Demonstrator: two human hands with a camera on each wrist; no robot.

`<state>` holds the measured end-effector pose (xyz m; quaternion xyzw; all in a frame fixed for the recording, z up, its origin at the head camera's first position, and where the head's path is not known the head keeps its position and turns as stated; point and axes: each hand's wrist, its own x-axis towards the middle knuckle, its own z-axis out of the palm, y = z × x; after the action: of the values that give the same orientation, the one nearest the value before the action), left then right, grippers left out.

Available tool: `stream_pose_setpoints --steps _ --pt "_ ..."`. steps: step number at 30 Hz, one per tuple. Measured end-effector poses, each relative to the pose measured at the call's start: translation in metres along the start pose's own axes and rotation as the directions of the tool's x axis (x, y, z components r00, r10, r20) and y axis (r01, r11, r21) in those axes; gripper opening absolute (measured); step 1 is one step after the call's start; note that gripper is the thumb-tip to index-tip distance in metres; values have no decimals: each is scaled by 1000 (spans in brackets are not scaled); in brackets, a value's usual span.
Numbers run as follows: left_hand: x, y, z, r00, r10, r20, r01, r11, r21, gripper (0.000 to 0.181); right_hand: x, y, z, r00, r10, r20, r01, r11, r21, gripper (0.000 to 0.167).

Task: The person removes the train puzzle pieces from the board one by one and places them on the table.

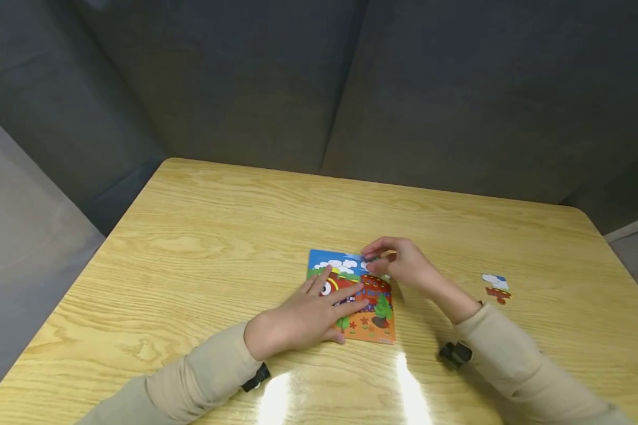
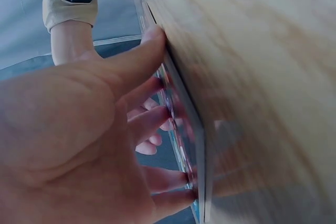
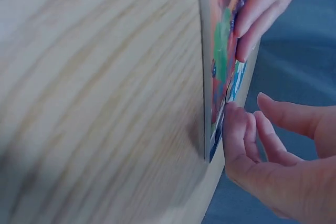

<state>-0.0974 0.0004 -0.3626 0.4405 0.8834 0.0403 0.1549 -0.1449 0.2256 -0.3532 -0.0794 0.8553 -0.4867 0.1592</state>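
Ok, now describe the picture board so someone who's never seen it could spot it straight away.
On the wooden table, find the left hand with its fingers spread. Under those fingers lies a flat, squarish picture board showing blue sky, white clouds and orange ground. It is much larger than the small loose patch lying to its right.

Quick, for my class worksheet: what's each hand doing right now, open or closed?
Left hand: open, fingers spread on the jigsaw puzzle.
Right hand: open, fingers bent at its upper right part, nothing visibly held.
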Motion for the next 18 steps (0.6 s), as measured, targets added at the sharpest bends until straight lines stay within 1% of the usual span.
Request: stream_pose_setpoints --steps 4,7,12,18 --pt "-1 1 -1 1000 0 2 0 1000 -5 69 3 1 0 999 40 -13 -41 999 -11 34" --pt "-2 1 -1 1000 -3 5 3 1000 -7 69 7 2 1 998 55 -28 -56 998 -37 35" --pt "-1 0 -1 1000 -3 3 3 1000 -2 69 11 4 3 998 50 -29 -51 998 -45 35" --pt "0 0 -1 1000 6 -8 -6 1000 3 69 12 4 7 1000 9 -17 -10 998 -66 27"
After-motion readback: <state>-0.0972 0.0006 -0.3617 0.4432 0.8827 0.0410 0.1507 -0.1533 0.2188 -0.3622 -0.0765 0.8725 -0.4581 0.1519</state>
